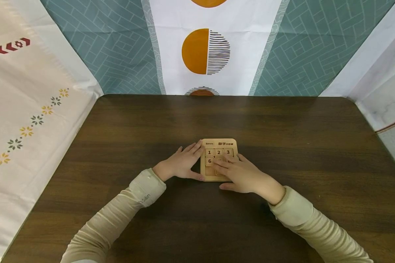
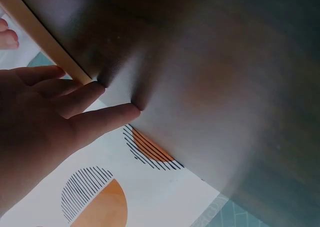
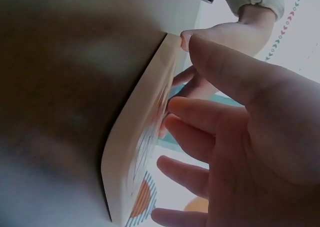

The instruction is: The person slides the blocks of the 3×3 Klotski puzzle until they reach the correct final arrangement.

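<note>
A wooden number sliding puzzle (image 1: 212, 141) lies flat on the table. Tiles 1, 2, 3 and 6 (image 1: 209, 161) are readable; a bare slot (image 1: 209, 171) shows below the 6. My left hand (image 1: 183, 164) rests along the puzzle's left edge, fingers extended at the upper part and thumb by the lower corner. Over the lower right of the board, my right hand (image 1: 245, 176) covers several tiles, its fingers spread and loosely bent. In the right wrist view the puzzle's side (image 3: 122, 152) appears below those fingertips; exact contact with the tiles cannot be told.
The dark wooden table (image 1: 145, 124) stretches around the puzzle on all sides. Behind its far edge hangs a teal and white patterned cloth (image 1: 171, 73). At the left is a cream cloth with flower motifs (image 1: 26, 131), and a whitish marbled surface (image 1: 386, 80) stands at the right.
</note>
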The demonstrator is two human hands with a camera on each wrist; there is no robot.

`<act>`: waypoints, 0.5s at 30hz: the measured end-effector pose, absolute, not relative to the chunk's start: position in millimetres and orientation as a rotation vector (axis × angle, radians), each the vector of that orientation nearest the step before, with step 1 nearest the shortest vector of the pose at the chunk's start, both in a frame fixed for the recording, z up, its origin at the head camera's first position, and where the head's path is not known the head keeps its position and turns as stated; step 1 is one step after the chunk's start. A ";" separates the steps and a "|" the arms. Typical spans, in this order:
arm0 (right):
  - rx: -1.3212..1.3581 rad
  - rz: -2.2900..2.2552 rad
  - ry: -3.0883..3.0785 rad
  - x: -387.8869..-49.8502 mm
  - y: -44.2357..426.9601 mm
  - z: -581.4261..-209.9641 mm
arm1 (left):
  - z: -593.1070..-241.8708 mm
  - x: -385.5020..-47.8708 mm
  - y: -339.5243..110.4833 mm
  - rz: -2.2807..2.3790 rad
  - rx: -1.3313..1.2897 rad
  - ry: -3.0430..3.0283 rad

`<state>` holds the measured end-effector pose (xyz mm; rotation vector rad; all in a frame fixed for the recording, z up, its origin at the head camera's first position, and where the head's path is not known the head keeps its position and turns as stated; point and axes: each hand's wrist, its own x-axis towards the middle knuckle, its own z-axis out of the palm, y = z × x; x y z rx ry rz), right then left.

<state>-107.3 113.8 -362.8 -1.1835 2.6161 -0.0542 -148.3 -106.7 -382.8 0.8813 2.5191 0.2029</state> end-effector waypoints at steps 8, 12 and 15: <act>-1.118 -0.037 2.614 -113.6 106.2 -363.2 | -381.3 -148.1 -105.9 0.210 0.882 2.521; -1.109 -0.083 2.621 -113.9 105.7 -363.3 | -382.1 -147.6 -105.9 0.205 0.899 2.548; -1.097 -0.089 2.611 -114.1 106.1 -363.9 | -380.1 -146.8 -105.4 0.192 0.883 2.548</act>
